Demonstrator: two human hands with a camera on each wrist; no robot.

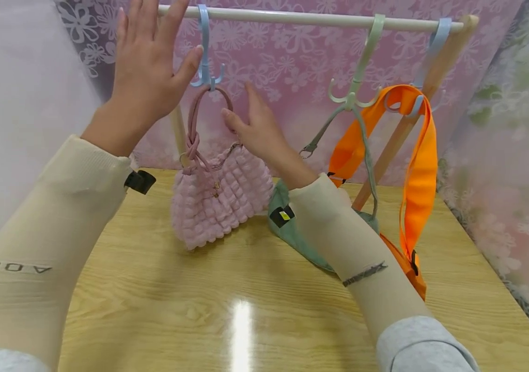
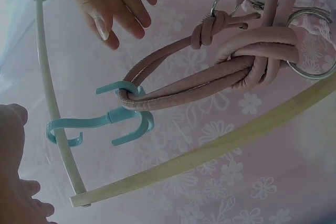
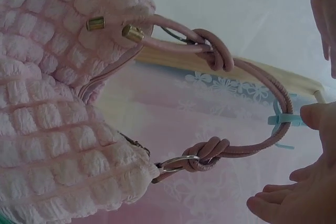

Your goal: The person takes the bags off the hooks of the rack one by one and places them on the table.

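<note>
Pink, puckered fabric formed the body of a handbag point(image 1: 222, 199), which hung at the left part of a white rail point(image 1: 292, 18). Its knotted handle point(image 1: 193, 119) was looped over a prong of a light-blue hook point(image 1: 205, 46); whether the lower edge of the bag touched the wood-grain table point(image 1: 199, 320) could not be told. Metal-tipped cord ends point(image 3: 132, 33) projected from one knot, as the right wrist view showed.

The left hand point(image 1: 145, 67) was released, its fingers extended and its thumb spread, beside the light-blue hook at the rail's left end. The right hand point(image 1: 262, 124) was likewise released, fingers extended and thumb apart, just to the right of the handle and above the bag; the left wrist view showed a gap between this hand and the handle. Beige sleeves point(image 1: 78, 191) covered both forearms.

To the right, a green bag point(image 1: 292, 237), partly hidden by the right forearm, hung by its strap from a pale-green hook point(image 1: 362, 59). Farther right, a broad orange strap point(image 1: 424, 181) hung from a second blue hook point(image 1: 441, 33), near a slanting wooden leg point(image 1: 385, 150). Pink cloth point(image 1: 288, 51) with white floral outlines stood behind.
</note>
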